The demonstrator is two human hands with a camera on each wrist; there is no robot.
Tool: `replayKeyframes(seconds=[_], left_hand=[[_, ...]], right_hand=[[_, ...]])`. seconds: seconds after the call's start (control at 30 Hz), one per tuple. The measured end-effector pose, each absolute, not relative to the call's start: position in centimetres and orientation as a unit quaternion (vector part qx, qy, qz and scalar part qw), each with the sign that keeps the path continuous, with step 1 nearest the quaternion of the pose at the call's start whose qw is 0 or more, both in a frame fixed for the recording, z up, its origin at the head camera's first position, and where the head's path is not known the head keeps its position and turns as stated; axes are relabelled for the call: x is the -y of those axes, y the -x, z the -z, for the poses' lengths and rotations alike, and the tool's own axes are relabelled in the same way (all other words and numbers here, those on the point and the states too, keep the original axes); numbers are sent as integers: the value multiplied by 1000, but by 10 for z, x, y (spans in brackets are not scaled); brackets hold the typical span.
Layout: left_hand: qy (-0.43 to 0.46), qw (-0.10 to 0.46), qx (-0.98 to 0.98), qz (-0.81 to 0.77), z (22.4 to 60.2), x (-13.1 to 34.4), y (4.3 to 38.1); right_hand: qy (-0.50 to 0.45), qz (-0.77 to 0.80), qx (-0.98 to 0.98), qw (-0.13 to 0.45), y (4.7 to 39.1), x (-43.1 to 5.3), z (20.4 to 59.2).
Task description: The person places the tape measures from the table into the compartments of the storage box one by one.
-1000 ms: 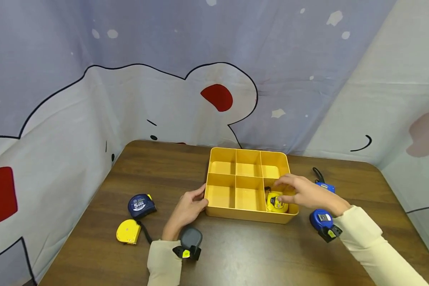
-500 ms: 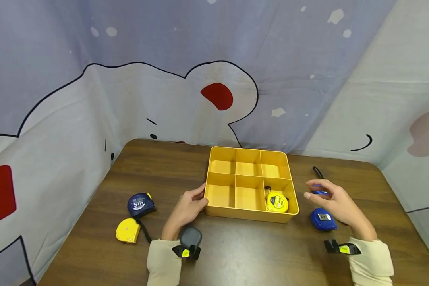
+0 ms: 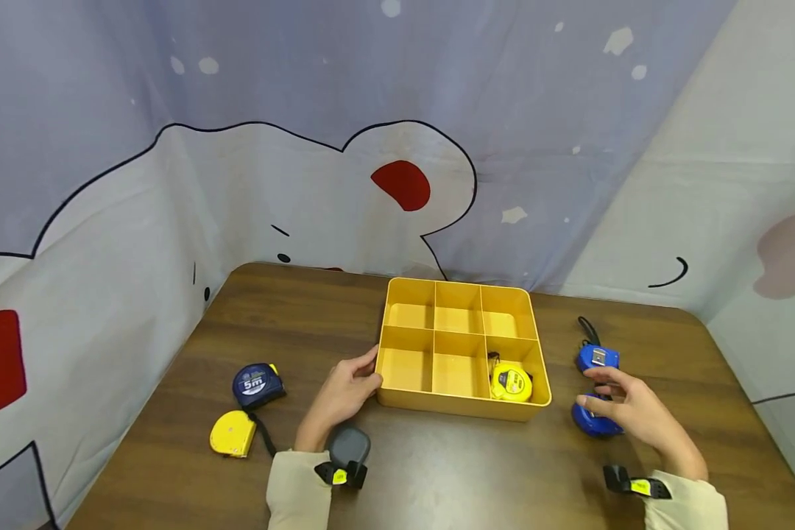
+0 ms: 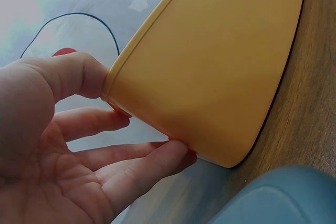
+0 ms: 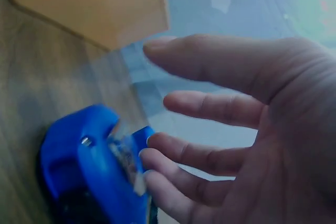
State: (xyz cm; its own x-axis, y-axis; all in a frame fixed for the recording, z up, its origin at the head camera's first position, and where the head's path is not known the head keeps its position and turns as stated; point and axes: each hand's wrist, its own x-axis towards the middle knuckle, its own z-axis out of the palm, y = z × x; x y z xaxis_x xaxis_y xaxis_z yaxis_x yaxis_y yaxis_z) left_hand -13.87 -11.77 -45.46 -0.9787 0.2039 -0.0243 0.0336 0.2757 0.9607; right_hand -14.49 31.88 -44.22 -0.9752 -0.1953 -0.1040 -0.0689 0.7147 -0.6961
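Note:
My left hand (image 3: 339, 397) touches the front left corner of a yellow six-compartment organizer box (image 3: 460, 403); its thumb is at the rim and its fingertips lie against the side wall. A yellow tape measure (image 3: 511, 383) sits in the front right compartment. My right hand (image 3: 639, 412), fingers spread and thumb apart, hovers over a blue tape measure (image 3: 589, 425) right of the box. In the right wrist view the fingertips are close to this blue tape measure (image 5: 84, 161), with nothing held in the palm. The hand partly hides it in the head view.
Another blue tape measure (image 3: 598, 358) with a black wrist strap lies just behind. On the left are a dark blue tape measure (image 3: 257, 384) and a yellow one (image 3: 232, 434) with a strap. A dark grey rounded object (image 3: 350, 445) lies beside the left wrist. A patterned curtain (image 3: 291, 184) hangs behind the table.
My right hand has left the yellow tape measure in the front right compartment, moved right out of the box, then come down over the nearer blue tape measure. The left hand stays at the corner.

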Motion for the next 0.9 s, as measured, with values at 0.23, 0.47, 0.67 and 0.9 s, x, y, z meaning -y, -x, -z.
replayKeyframes(seconds=[0.23,0.47,0.67,0.9], left_hand=[[-76,65,-806,-583,438,114,131],[-105,40,-823,-557,434,111,131],[-110,38,-828,-548,436,111,135],[-106,37,-825,-554,433,114,130]], right_hand=[[79,304,-944,101,144,-316,449],[77,262,-949,157,144,-313,454],[41,207,-962,175,142,-310,455],[32,192,-963,188,146,-306,456]])
